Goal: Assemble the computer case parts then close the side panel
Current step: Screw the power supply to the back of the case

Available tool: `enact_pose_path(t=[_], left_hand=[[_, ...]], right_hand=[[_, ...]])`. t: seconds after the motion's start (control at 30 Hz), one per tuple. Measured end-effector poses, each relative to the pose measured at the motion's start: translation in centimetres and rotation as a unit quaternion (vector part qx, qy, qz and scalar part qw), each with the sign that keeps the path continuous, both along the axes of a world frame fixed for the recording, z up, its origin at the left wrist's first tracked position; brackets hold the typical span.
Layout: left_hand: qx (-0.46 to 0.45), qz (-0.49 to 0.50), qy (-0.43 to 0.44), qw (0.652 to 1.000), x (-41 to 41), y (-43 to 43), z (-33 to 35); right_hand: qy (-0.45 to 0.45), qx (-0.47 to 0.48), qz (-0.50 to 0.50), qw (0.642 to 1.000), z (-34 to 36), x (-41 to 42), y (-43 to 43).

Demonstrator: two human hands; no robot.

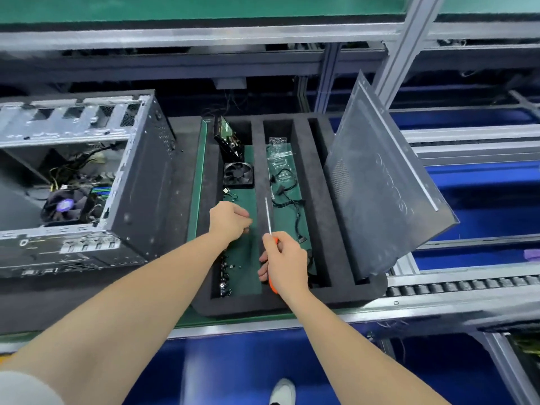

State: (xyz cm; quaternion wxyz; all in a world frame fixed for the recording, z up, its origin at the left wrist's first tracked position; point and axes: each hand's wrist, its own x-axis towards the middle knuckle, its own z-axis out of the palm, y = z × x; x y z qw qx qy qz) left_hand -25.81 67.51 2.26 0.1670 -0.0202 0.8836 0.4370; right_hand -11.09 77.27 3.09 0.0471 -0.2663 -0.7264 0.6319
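The open computer case (87, 182) lies on its side at the left, its cooler fan and cables showing inside. To its right sits a black foam tray (318, 217) with long slots. My left hand (229, 219) hovers over the left slot with its fingers curled; whether it holds anything small I cannot tell. My right hand (285, 261) grips an orange-handled screwdriver (268, 216), shaft pointing away from me. The grey side panel (382, 182) leans upright in the tray's right slot.
The left slot holds a small black fan (238, 174), a circuit card (229, 138) and loose screws (225, 276). The middle slot holds black cables (287, 185) and a clear plastic packet (279, 150). A roller conveyor (461, 285) runs at the right, and an aluminium frame post (406, 45) rises behind.
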Motion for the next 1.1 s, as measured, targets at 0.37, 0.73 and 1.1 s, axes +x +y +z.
enact_pose_path(t=[0.37,0.73,1.1], left_hand=[[0.466,0.098,-0.081,0.875,-1.6,-5.6,15.5],[0.507,0.14,0.014,0.85,0.4,-19.3,25.5],[0.361,0.104,0.03,0.926,1.6,-37.6,25.7]], right_hand=[[0.149,0.064,0.087,0.983,9.3,-4.6,-5.2],[0.269,0.157,0.172,0.935,16.5,-5.8,-14.3],[0.235,0.361,0.245,0.868,18.2,-5.5,-26.6]])
